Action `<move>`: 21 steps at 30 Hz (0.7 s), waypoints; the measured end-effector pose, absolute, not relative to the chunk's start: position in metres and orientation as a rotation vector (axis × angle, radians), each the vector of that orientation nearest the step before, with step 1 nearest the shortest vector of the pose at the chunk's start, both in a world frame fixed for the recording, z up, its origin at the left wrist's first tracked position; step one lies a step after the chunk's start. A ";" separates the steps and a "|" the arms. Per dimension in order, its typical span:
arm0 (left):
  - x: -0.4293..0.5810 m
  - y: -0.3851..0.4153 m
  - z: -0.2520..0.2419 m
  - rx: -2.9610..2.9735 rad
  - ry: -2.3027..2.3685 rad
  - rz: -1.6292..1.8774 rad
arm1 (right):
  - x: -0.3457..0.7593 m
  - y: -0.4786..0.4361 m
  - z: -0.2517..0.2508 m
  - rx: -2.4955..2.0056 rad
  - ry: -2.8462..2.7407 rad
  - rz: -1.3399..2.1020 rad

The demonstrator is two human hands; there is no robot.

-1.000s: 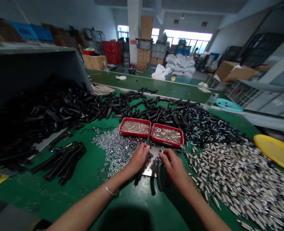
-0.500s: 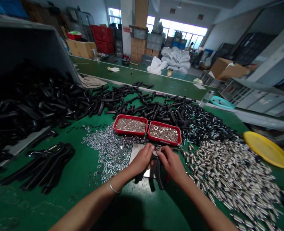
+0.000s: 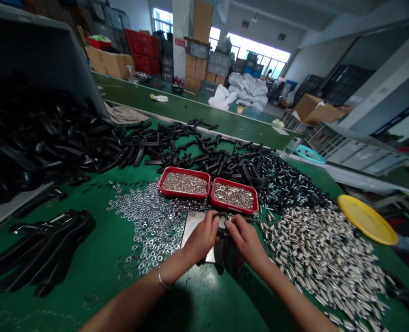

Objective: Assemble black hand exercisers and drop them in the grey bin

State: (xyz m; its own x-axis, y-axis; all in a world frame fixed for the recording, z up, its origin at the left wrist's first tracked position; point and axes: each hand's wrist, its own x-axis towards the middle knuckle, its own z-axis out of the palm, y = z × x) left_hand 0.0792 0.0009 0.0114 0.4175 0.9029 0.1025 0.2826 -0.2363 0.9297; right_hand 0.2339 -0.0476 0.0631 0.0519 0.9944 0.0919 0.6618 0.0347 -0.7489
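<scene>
Over a metal plate on the green table, my left hand is closed around the upper end of a black curved handle piece. From the other side, my right hand pinches a small shiny metal part against the top of that piece. The fingers hide the exact join, and the handle's lower end is blurred. Left of the plate are scattered metal rings; to the right lies a heap of metal cylinders.
Two red trays of tiny metal parts stand just beyond my hands. Black handles spread behind them and fill a grey bin. Black handle assemblies lie at the left. A yellow lid is at the right.
The black handle piece has turned in my hands, its lower arms now closer together under the fingers. Both hands keep their hold. The camera view has shifted slightly.
</scene>
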 end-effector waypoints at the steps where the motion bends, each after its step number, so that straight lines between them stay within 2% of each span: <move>1: 0.078 0.002 0.011 1.791 1.039 0.840 | 0.235 -0.047 0.065 -1.680 -1.670 0.714; 6: 0.072 0.005 0.016 2.049 1.008 0.723 | 0.237 -0.048 0.069 -1.623 -1.497 1.195; 8: 0.070 0.004 0.020 2.197 0.942 0.628 | 0.235 -0.052 0.070 -1.605 -1.448 1.278; 13: 0.065 -0.006 0.026 2.473 0.841 0.458 | 0.225 -0.063 0.074 -1.584 -1.693 0.895; 18: 0.061 0.003 0.030 2.414 1.000 0.425 | 0.237 -0.050 0.072 -1.661 -1.868 0.929; 21: 0.053 0.022 0.032 2.423 1.093 0.362 | 0.265 -0.018 0.071 -1.671 -1.977 0.750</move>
